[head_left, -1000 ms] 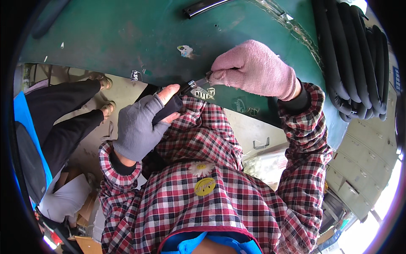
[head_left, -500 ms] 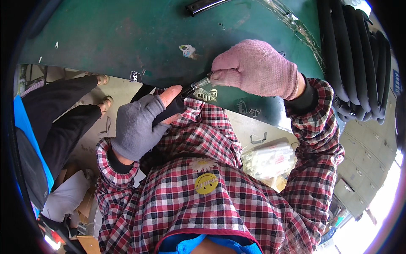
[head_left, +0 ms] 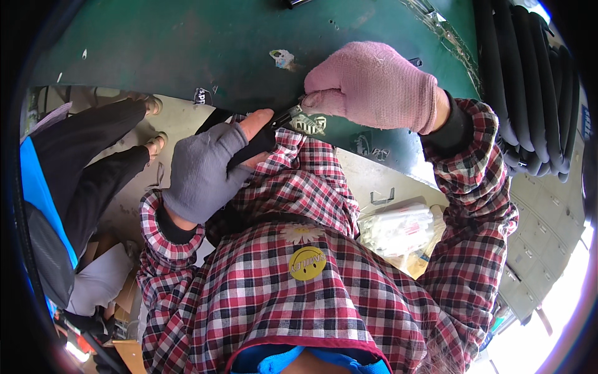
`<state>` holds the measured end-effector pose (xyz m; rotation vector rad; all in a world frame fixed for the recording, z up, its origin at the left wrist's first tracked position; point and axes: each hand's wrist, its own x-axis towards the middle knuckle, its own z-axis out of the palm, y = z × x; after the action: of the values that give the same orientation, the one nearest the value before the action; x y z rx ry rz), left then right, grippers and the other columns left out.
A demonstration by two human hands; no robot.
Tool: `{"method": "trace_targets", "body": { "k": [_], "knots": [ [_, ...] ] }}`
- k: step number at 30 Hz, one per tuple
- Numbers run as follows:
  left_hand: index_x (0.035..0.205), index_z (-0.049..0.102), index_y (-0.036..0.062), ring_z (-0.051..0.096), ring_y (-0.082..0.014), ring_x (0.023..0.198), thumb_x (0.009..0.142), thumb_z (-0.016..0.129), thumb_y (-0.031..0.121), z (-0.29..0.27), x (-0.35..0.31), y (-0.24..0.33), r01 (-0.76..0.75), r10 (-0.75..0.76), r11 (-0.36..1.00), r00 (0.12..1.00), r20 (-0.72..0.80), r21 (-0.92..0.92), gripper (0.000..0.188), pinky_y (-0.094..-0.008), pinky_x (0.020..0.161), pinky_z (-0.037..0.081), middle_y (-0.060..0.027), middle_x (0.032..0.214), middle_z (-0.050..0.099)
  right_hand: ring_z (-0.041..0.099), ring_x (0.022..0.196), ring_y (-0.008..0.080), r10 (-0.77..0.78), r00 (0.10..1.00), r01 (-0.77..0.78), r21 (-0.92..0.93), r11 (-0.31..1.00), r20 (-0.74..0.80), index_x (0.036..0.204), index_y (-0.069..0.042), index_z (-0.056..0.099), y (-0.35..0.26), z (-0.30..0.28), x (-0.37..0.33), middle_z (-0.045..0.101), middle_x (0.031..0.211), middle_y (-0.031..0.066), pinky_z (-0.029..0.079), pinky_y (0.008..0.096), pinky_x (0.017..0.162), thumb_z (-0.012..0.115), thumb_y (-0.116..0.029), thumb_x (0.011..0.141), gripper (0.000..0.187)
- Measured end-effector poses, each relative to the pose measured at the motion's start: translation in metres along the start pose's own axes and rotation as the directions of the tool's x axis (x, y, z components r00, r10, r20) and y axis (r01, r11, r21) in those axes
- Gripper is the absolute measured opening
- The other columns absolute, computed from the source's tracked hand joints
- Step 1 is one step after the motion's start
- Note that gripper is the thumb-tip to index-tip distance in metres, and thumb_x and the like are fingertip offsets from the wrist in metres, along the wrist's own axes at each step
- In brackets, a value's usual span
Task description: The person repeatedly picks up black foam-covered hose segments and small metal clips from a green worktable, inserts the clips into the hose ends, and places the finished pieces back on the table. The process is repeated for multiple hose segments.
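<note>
Near the front edge of the green tabletop (head_left: 187, 56), my left hand (head_left: 205, 171), in a grey glove with bare fingertips, is closed around a black soft-looking piece (head_left: 256, 147). From its upper end sticks a narrow black, shiny-tipped part (head_left: 285, 118), pointing up to the right. My right hand (head_left: 374, 87), in a pink knitted glove, pinches that tip between thumb and fingers. The fingers hide most of the tip, so its exact kind cannot be made out.
Black foam-covered tubes (head_left: 504, 81) are bundled at the right edge of the table. A clear plastic-wrapped bundle (head_left: 398, 230) lies below the table edge. Another person's dark-trousered legs (head_left: 93, 140) are at the left. A torn sticker (head_left: 282, 59) is on the tabletop.
My right hand has come slightly closer to my left, and less of the shiny tip shows between them. The whole view has shifted a little.
</note>
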<state>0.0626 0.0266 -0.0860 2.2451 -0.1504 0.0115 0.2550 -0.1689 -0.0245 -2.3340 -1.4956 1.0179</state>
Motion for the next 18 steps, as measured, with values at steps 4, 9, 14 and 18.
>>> {"method": "trace_targets", "body": {
  "k": [4,9,14,18],
  "knots": [
    [0.141,0.060,0.0194,0.070,-0.0341,0.078,0.082,0.079,0.014,0.002,-0.002,-0.003,0.023,-0.023,1.000,0.999,0.024,-0.012,0.063,-0.0404,0.067,0.055,-0.0156,0.095,0.071,0.068,0.080,0.0339,-0.042,0.997,0.039,-0.060,0.997,-0.058,0.095,-0.011,0.077,-0.003,0.007,0.001,0.071,0.083,0.0132,0.055,0.0412,0.074,0.066,-0.036,0.095,0.027],
    [0.143,0.058,0.0228,0.069,-0.0372,0.078,0.082,0.081,0.017,0.004,-0.004,-0.005,0.037,-0.038,0.999,0.999,0.021,0.009,0.065,-0.0423,0.067,0.056,-0.0170,0.096,0.071,0.069,0.083,0.0322,-0.030,0.999,0.026,-0.077,0.997,-0.044,0.096,-0.013,0.077,-0.009,0.007,0.002,0.071,0.086,0.0119,0.055,0.0408,0.076,0.062,-0.038,0.096,0.029],
    [0.140,0.060,0.0127,0.073,-0.0334,0.082,0.080,0.078,0.002,0.006,0.001,-0.013,-0.013,0.013,0.998,1.000,0.000,0.062,0.063,-0.0367,0.072,0.056,-0.0194,0.097,0.072,0.070,0.087,0.0291,-0.026,1.000,0.025,0.005,1.000,0.013,0.101,-0.014,0.078,-0.003,0.004,0.010,0.073,0.090,0.0089,0.056,0.0380,0.080,0.063,-0.037,0.095,0.028],
    [0.142,0.059,0.0183,0.071,-0.0374,0.086,0.084,0.080,0.016,0.013,0.006,-0.020,-0.015,0.018,0.999,0.997,-0.078,0.038,0.062,-0.0411,0.073,0.056,-0.0200,0.100,0.072,0.070,0.079,0.0255,-0.113,0.989,0.122,0.093,0.988,-0.096,0.099,-0.008,0.077,0.013,0.011,0.018,0.073,0.086,0.0106,0.055,0.0338,0.074,0.071,-0.031,0.094,0.024]
  ]
}}
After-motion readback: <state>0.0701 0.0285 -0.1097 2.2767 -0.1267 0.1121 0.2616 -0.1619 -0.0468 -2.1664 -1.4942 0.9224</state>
